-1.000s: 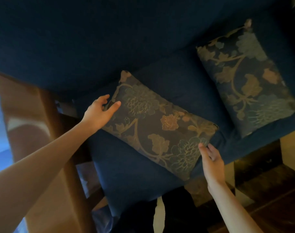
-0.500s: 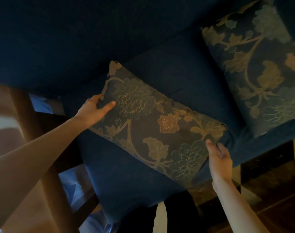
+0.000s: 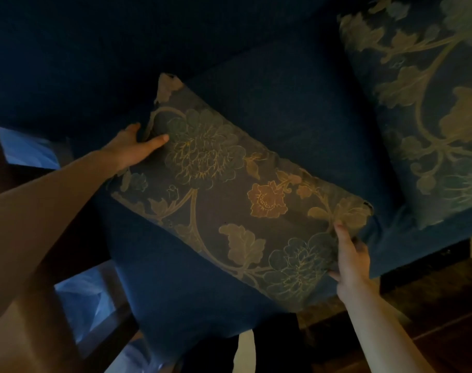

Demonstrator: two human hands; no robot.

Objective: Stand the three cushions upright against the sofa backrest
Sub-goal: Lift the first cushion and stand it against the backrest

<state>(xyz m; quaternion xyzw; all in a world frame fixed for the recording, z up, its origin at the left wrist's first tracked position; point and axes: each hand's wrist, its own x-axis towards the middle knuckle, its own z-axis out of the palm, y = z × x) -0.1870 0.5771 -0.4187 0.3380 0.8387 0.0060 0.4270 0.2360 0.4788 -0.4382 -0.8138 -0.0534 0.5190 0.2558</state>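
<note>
A dark floral cushion (image 3: 229, 200) lies at a slant over the blue sofa seat (image 3: 175, 297). My left hand (image 3: 133, 149) grips its upper left edge, thumb on the front face. My right hand (image 3: 350, 261) holds its lower right corner, fingers curled round the edge. A second floral cushion (image 3: 428, 103) lies flat on the seat at the right, partly cut off by the frame. The dark blue backrest (image 3: 94, 49) fills the top of the view. No third cushion is in sight.
A dark wooden armrest frame (image 3: 100, 313) stands at the left of the seat, with pale blue cloth (image 3: 30, 149) behind it. Dark wooden floor (image 3: 431, 305) shows below the seat's front edge at the right.
Both hands have closed on the cushion's edges; before, they only touched it. The view has moved closer, so the cushion looks larger and the right cushion has slid toward the frame edge.
</note>
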